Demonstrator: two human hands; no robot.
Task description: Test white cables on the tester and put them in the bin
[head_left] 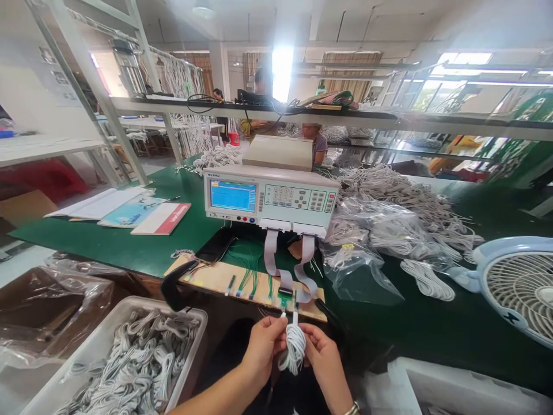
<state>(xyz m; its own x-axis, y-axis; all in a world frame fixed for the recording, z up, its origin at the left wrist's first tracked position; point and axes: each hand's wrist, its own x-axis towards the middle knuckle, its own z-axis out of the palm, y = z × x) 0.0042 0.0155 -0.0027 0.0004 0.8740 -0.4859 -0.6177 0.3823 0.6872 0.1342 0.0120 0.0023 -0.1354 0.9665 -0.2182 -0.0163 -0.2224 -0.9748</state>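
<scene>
the left hand (263, 343) and the right hand (322, 354) both are closed around one coiled white cable (294, 349), which hangs between them just in front of the wooden test board (216, 276). each hand pinches with the fingers one end of the cable, and the two plugs point up to the green connector block (285, 301) at the near edge of the board; whether the plugs are already inside the sockets, i cannot tell.

i think the main risk is a plug that enters tilted: the coil is heavy under the hands and it pulls down, so a plug could go in at an angle or come out. also the two grey ribbon cables (287, 265) from the cable tester (270, 199) hang down just beside the connector block, and a finger could catch them and pull the connection loose. the thin green wires (248, 271) on the board are near too.

to the left below is a white bin (190, 346) full of similar coiled cables. on the right lie plastic bags (363, 248) with cable bundles and a big loose cable pile (401, 196) on the green table (129, 242), and a small fan (518, 288) stands at the far right. papers and booklets (133, 210) lie on the left part of the table. another person (318, 144) sits behind the tester, partly hidden.
</scene>
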